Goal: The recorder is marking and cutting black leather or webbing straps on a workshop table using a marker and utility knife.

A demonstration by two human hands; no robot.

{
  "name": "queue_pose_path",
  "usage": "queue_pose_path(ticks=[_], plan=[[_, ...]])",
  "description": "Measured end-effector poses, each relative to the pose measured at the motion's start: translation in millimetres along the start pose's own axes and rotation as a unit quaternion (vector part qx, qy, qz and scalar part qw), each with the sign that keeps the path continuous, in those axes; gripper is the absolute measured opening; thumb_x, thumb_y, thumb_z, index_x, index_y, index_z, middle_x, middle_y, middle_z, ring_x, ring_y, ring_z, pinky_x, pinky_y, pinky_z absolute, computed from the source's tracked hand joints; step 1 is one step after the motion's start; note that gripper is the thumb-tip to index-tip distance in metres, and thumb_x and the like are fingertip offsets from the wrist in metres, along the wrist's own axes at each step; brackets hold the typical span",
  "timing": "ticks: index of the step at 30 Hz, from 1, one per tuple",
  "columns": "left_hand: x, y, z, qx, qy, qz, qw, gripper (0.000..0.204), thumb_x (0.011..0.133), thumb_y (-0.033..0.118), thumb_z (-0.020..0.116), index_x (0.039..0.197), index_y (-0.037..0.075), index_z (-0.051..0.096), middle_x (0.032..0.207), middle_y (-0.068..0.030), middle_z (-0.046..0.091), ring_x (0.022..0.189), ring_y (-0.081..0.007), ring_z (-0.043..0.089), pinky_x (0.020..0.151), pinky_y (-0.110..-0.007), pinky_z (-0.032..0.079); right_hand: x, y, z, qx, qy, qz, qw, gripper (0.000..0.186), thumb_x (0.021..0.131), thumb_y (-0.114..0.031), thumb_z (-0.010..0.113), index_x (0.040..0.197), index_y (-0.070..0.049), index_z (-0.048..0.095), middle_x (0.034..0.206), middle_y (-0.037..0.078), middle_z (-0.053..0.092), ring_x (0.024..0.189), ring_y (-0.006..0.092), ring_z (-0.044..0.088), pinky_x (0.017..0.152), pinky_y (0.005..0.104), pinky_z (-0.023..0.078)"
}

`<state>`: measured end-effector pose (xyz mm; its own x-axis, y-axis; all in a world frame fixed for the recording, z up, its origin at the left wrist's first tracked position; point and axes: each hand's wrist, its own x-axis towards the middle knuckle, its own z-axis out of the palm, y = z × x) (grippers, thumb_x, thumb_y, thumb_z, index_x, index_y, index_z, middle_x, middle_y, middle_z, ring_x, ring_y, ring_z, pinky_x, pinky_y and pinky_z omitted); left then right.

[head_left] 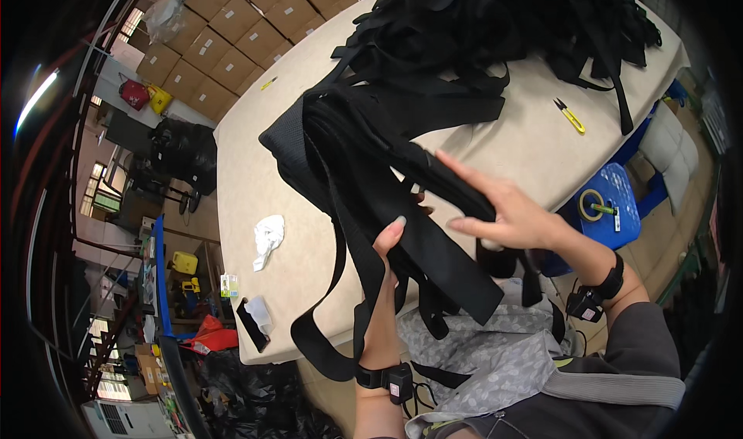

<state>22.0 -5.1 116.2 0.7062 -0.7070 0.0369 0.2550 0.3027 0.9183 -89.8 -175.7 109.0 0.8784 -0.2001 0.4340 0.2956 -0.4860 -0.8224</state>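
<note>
A long bundle of black fabric straps (348, 145) stretches from the tabletop toward me, its loose ends and loops hanging near the front edge. My left hand (383, 261) grips the bundle from below, thumb showing beside the straps and other fingers mostly hidden behind them. My right hand (511, 216) is closed round the right part of the bundle, index finger lying along it. A large heap of similar black straps (495, 21) covers the back of the cream table (588, 172). Yellow thread snips (571, 118) lie right of the bundle.
A white crumpled cloth (267, 238) and a small black-and-white piece (255, 321) lie at the table's left. A blue stool (619, 180) holding a tape roll stands at right. Stacked cartons (209, 36) rise behind; black bags (255, 392) sit on the lower-left floor.
</note>
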Motion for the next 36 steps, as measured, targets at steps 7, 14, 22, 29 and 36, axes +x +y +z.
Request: queue_pose_path(ticks=[7,14,22,29,36], plan=[[9.8,-11.1,-12.0,0.005,0.026,-0.025,0.999,0.054,0.069,0.012,0.063,0.119,-0.003,0.049,0.112,-0.0161,0.058,0.097,-0.0256,0.061,0.086,-0.035,0.051,-7.8,-21.6,7.0,-0.095,-0.093,0.000,0.991,0.107,0.071,-0.052,0.072,0.147,-0.014,0.006,0.101,0.026,0.053,0.087,0.0412,0.055,0.081,0.0421,0.044],[1.1,-26.3,-31.3,-0.083,-0.014,-0.044,0.995,0.059,0.069,0.012,0.063,0.123,-0.002,0.045,0.117,-0.0203,0.055,0.105,-0.0299,0.057,0.093,-0.039,0.046,12.9,-16.1,18.2,0.011,-0.219,0.058,0.974,0.100,0.078,-0.042,0.068,0.146,-0.010,0.002,0.111,0.028,0.054,0.082,0.0378,0.062,0.075,0.0411,0.048],[-14.2,-29.2,-13.2,-0.026,0.015,-0.081,0.996,0.062,0.073,-0.003,0.066,0.130,0.003,0.040,0.118,-0.0147,0.054,0.111,-0.0239,0.053,0.095,-0.037,0.043,-3.6,-8.0,34.7,-0.154,-0.216,0.021,0.964,0.094,0.083,-0.060,0.051,0.146,-0.013,0.001,0.102,0.031,0.056,0.070,0.0417,0.061,0.072,0.0436,0.051],[-39.2,-29.4,-33.3,0.119,0.002,-0.056,0.991,0.049,0.062,0.008,0.066,0.108,-0.007,0.055,0.099,-0.0170,0.063,0.093,-0.0261,0.061,0.088,-0.035,0.047,44.6,-0.1,-19.0,-0.202,0.011,-0.136,0.970,0.056,0.068,-0.023,0.076,0.118,-0.007,0.056,0.104,0.015,0.059,0.092,0.0288,0.058,0.082,0.0347,0.048],[-55.5,-0.4,-18.9,0.188,0.028,-0.027,0.981,0.056,0.060,0.005,0.070,0.113,-0.005,0.053,0.101,-0.0150,0.063,0.096,-0.0269,0.060,0.092,-0.037,0.045,96.8,-2.1,-48.7,-0.295,-0.224,0.014,0.929,0.041,0.073,-0.017,0.069,0.112,-0.007,0.062,0.088,0.015,0.065,0.094,0.0280,0.059,0.084,0.0349,0.046]])
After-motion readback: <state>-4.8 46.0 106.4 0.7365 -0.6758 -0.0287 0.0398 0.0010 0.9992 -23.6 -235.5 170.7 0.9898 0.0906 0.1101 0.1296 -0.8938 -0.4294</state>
